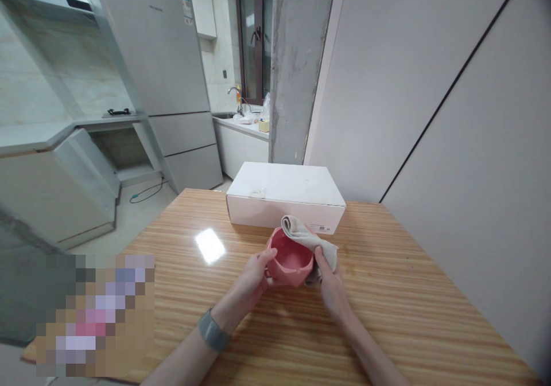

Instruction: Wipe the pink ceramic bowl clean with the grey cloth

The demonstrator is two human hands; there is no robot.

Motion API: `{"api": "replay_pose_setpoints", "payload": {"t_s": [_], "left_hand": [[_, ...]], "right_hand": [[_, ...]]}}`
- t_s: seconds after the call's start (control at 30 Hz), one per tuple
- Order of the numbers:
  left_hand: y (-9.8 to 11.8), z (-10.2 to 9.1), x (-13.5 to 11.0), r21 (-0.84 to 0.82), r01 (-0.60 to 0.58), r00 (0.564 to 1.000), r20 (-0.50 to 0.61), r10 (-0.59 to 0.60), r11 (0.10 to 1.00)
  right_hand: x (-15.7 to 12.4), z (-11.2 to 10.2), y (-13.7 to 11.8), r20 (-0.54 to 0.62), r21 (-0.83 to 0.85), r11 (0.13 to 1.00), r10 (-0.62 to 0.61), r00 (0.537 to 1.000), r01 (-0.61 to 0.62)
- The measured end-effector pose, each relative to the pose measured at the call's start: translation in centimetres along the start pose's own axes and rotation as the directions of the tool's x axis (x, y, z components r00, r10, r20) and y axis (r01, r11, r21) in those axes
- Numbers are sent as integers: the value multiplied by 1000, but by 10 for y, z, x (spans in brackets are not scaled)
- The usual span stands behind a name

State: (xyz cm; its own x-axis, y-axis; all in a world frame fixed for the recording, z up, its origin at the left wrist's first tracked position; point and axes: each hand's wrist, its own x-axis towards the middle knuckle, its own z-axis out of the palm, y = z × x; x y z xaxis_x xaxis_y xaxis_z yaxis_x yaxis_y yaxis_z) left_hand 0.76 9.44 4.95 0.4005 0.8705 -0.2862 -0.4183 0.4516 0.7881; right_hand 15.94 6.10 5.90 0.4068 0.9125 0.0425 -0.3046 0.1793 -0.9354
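Observation:
A pink faceted bowl (293, 254) is tilted so that its inside faces me, above the wooden table. My left hand (255, 274) grips the bowl's left side, thumb over the rim and fingers underneath. Around a folded light-grey cloth (321, 248) my right hand (330, 285) is closed at the bowl's right side. The cloth drapes over the far right rim and hangs down outside the bowl. Some fingers of my right hand are hidden behind the cloth.
Just beyond the bowl, a white box (286, 185) lies on the wooden table (387, 294). A blurred-out patch (99, 317) covers the table's left corner. A wall (422, 88) runs along the right; a fridge (159, 65) and sink counter (241, 131) stand behind.

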Motion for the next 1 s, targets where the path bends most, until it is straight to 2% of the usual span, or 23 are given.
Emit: {"api": "replay_pose_setpoints", "payload": {"t_s": [0.13, 0.23, 0.3, 0.43, 0.6, 0.7, 0.9, 1.0], "left_hand": [[0, 4, -4, -83, -89, 993, 65, 94, 993], [-1, 4, -4, -112, -71, 985, 147, 87, 991], [-1, 2, -3, -94, -25, 984, 174, 41, 995], [0, -3, 1, -38, 95, 983, 161, -87, 995], [3, -6, 1, -21, 237, 948, 224, -226, 971], [2, -8, 1, -50, 234, 956, 192, -221, 971], [-1, -8, 4, -131, 143, 990, 17, -142, 981], [-1, -6, 5, -199, 75, 997, -19, -81, 977]], "right_hand": [[-7, 6, 3, 21, -34, 994, -100, 995, 101], [-5, 5, 3, -1, -52, 988, -145, 989, 145], [0, 0, 2, -32, -47, 993, -110, 993, 109], [15, -12, -3, -73, -9, 999, 33, 997, -34], [22, -21, -8, 39, 7, 984, 175, 984, -175], [19, -19, -10, 58, -27, 983, 181, 982, -180], [9, -9, -7, -4, -48, 996, 79, 997, -79], [3, -3, -1, 2, -34, 999, 5, 1000, -5]]}}
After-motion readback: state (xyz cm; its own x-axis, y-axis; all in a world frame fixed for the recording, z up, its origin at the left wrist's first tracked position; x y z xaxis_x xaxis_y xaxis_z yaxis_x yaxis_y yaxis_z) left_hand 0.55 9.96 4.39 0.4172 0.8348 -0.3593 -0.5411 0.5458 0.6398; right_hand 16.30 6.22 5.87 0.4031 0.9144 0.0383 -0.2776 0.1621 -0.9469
